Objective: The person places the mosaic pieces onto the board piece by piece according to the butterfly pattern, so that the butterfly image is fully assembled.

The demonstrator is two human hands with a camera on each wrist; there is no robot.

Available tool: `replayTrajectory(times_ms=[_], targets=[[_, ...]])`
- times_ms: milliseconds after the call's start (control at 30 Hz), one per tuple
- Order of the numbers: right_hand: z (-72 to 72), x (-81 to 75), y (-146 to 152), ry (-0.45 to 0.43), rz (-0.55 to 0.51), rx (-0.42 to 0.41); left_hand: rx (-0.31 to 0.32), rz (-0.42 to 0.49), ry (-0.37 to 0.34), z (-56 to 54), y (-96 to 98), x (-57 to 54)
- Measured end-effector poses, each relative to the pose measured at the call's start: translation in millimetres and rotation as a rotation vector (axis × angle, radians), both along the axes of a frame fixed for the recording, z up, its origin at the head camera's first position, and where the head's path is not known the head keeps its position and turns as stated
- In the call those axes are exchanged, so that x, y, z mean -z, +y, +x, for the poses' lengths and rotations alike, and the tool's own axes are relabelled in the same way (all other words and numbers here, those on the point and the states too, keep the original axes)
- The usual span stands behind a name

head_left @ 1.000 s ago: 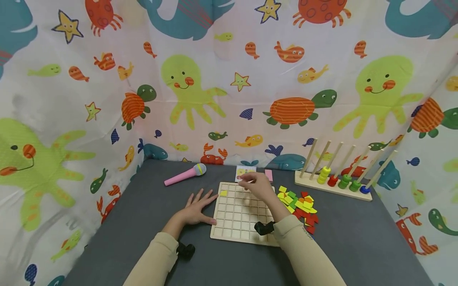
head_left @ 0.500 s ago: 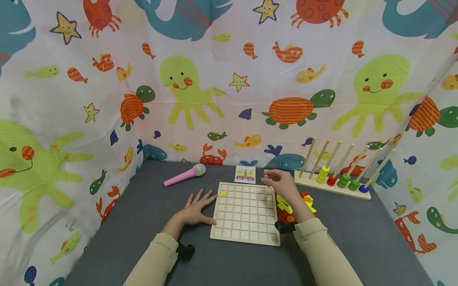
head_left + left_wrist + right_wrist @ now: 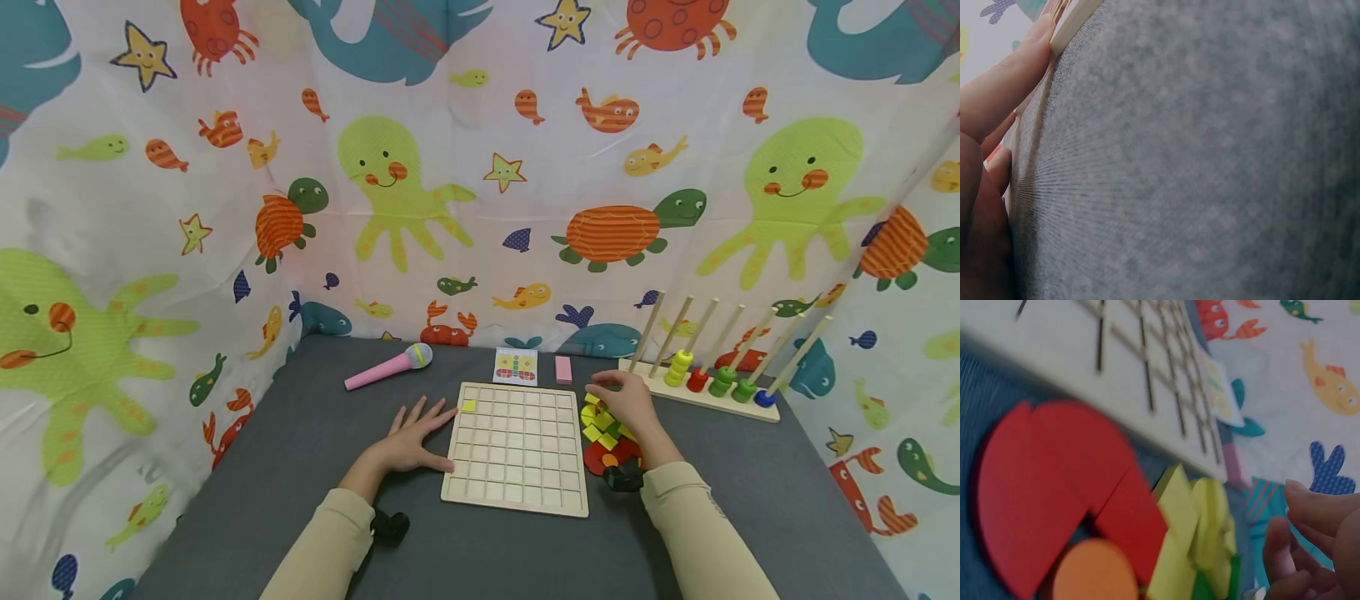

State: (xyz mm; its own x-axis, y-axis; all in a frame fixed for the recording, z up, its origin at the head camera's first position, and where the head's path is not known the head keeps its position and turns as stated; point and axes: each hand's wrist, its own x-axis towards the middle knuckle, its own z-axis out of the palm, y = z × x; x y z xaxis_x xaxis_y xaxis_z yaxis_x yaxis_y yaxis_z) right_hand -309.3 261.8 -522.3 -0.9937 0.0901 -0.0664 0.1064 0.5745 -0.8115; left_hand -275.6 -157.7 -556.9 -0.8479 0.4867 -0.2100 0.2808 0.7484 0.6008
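Observation:
My left hand (image 3: 406, 439) lies with its fingers spread beside a square wooden grid board (image 3: 517, 450). Its thumb touches the board's left edge, as the left wrist view also shows. One yellow square tile (image 3: 468, 406) sits in the board's top-left cell. My right hand (image 3: 628, 408) hovers over the back of a pile of flat wooden pieces (image 3: 600, 425), right of the board. In the right wrist view, the thumb and fingers of that hand (image 3: 1319, 540) are bent and apart, with nothing seen between them. Red pieces (image 3: 1054, 469), an orange disc (image 3: 1094, 575) and yellow pieces (image 3: 1175, 506) lie near it.
A picture card (image 3: 516, 367) and a pink block (image 3: 563, 370) lie behind the board. At the back left is a pink toy microphone (image 3: 388, 367). A peg rack (image 3: 701, 392) with coloured rings stands at the back right, before a printed curtain (image 3: 480, 208).
My right hand has moved rightward from above the board and card, past the pink block, to the pile of pieces. The card and block are uncovered. My left hand has stayed put.

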Motion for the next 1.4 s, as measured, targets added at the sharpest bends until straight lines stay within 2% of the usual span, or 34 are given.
replayTrajectory(times_ms=[200,433,700,867,1000,1200,1400], targets=[[-5.8,12.3,7,-0.053,0.094,0.005,-0.003,0.0,0.005,0.9,1.7,0.2],[-2.1,19.7,6,-0.056,0.174,-0.009,0.001,-0.009,-0.003,0.2,3.9,2.4],[-5.0,17.5,6,-0.04,0.164,0.008,-0.011,-0.012,-0.005,-0.7,3.4,2.4],[-5.3,13.6,8,-0.051,0.158,0.0,-0.012,-0.004,-0.01,-2.0,2.5,2.8],[-6.0,6.4,6,-0.014,0.17,-0.015,-0.009,-0.002,-0.008,-2.8,2.1,4.3],[-5.1,-11.1,-4,0.009,0.149,-0.041,-0.001,-0.009,-0.003,-2.2,0.5,2.8],[-1.2,-27.1,-23,0.076,0.09,-0.043,0.005,-0.001,-0.01,-1.8,-0.1,2.9]])
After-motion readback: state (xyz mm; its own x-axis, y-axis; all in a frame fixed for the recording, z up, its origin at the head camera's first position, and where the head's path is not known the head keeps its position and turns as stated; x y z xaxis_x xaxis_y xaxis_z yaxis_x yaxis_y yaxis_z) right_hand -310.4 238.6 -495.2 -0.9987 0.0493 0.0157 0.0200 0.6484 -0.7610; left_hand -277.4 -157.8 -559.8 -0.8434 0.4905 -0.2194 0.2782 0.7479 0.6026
